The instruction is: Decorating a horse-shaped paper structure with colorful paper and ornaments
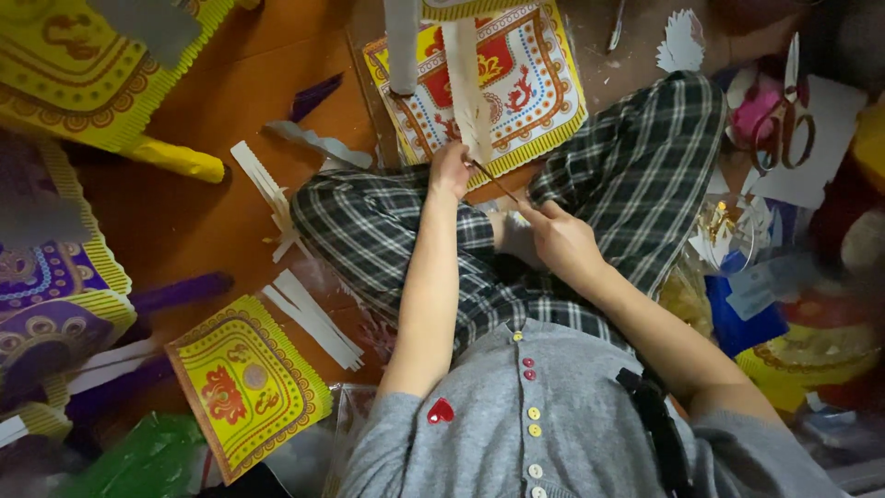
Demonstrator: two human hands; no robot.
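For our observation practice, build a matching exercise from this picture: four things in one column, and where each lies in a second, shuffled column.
Things:
1. scissors
2. yellow patterned sheet
3. thin stick
4. yellow tube

Places:
A. between the left hand and right hand
B. upper left, on the brown floor
C. upper right, on white paper
D. lower left, beside the knee

Pairs: 1-C, 2-D, 3-A, 4-B

Seen from above, the person wears a grey knitted cardigan with short sleeves, fastened by a column of small red and yellow buttons, with a red heart patch on the chest. Dark green and white plaid trousers cover the legs, and a black strap crosses the right shoulder.
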